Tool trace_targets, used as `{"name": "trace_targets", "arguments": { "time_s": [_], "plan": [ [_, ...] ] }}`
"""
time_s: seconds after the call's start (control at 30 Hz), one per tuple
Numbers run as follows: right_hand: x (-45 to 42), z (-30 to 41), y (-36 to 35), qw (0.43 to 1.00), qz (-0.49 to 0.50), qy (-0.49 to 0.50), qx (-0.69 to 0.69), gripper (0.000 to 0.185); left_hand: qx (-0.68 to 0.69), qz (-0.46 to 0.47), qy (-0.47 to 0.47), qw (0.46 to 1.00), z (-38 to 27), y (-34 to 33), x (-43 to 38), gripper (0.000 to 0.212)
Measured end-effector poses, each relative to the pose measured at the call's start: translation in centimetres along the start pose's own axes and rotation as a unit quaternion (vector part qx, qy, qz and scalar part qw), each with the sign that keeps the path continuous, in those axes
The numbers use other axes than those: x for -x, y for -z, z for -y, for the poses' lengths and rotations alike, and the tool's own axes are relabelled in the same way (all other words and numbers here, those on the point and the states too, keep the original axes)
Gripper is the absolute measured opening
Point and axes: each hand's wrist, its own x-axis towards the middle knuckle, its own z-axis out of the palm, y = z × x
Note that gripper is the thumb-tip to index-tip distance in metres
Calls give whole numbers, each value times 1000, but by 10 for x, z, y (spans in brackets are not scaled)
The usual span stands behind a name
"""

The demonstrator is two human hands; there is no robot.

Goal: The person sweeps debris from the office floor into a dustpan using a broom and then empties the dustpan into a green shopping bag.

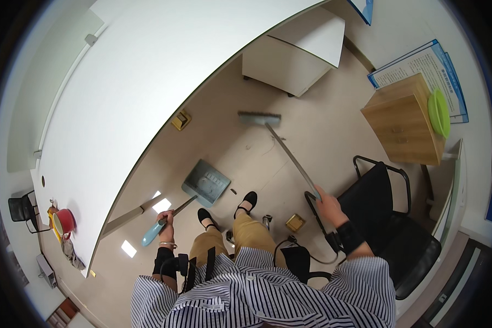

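Note:
My left hand [167,223] grips the handle of a grey-blue long-handled dustpan [207,180] below its pale blue grip end. The pan lies on the floor ahead of my feet, with some dark dirt inside. In my right hand [329,207] is the upper end of a broom [295,164]. Its wide broom head [259,118] rests on the floor farther out, bristles facing away from me. Dark tufts of dust or hair [276,138] lie on the floor beside the broom stick. A small dark scrap [233,191] sits just right of the dustpan.
A large white table [119,94] spans the left, bearing a red pot [64,222] and a cloth. Beyond stands a white wheeled cabinet [287,65]. At right are a wooden cabinet [397,127] with a green basin [438,114] and a black chair [377,201]. Brass floor boxes [295,223] dot the floor.

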Motion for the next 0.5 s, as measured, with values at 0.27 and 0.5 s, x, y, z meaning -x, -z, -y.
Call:
{"name": "trace_targets", "arguments": {
  "time_s": [0.27,0.5],
  "plan": [
    [-194,100,-24,996,-72,6,-56,50,18,-3,-18,1000,-2,14,18,6],
    [-107,29,-29,995,66,44,57,57,66,-21,-18,997,8,22,25,8]
  ]
}}
